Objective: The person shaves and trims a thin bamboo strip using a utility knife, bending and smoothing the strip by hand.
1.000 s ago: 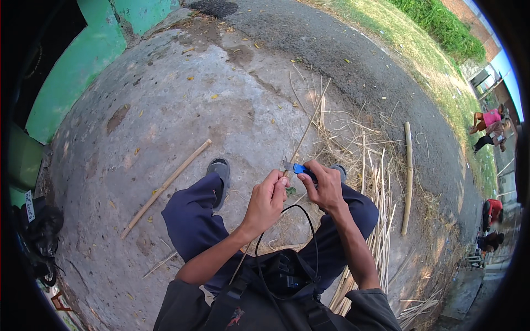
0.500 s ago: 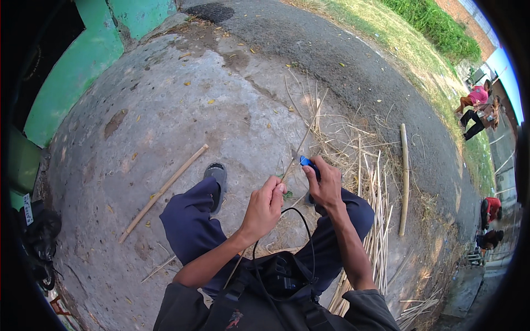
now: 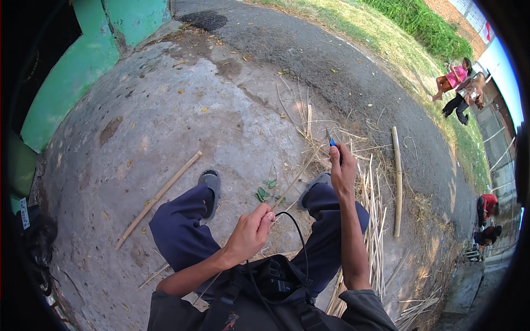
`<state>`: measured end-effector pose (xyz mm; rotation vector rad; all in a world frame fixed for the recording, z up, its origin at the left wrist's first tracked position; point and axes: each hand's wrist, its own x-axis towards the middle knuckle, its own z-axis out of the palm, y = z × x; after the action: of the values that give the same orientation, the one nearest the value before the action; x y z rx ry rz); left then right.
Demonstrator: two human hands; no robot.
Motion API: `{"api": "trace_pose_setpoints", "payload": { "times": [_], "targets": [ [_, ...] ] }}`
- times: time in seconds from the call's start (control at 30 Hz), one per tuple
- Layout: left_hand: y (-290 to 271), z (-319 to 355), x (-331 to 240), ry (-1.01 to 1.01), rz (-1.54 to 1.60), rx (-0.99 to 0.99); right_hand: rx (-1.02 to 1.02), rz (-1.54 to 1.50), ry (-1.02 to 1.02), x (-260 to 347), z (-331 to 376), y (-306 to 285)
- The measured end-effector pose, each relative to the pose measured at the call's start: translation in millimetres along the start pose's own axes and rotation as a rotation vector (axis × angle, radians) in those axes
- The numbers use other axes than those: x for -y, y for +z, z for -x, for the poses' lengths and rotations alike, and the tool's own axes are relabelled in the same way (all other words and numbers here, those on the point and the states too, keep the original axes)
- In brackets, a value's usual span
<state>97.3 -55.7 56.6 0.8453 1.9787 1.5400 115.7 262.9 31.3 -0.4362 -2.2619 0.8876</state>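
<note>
the right hand (image 3: 343,170) has swung out toward two o'clock, closed round the knife (image 3: 332,143); the left hand (image 3: 251,234) grips the strip (image 3: 298,176), whose long axis points to one o'clock, far end nearer the knife.

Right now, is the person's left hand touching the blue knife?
Apart. The head view shows the left hand closed around a thin stick, while the knife is up in the right hand, with a clear gap between.

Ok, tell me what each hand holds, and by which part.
Left hand: a thin strip, partway along its length. Right hand: a blue-handled knife, by its handle.
</note>
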Motion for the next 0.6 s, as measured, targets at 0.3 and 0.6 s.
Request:
{"api": "trace_pose_setpoints", "payload": {
  "times": [0.3,0.6],
  "targets": [
    [-38.7,24.5,2.4,-0.150,-0.033,0.040,0.573,-0.070,0.534,-40.3,-3.0,-19.3],
    [-38.4,-32.2,-0.6,-0.339,0.412,0.090,0.393,0.467,0.287,-7.0,-11.1,-8.9]
  ]
}}
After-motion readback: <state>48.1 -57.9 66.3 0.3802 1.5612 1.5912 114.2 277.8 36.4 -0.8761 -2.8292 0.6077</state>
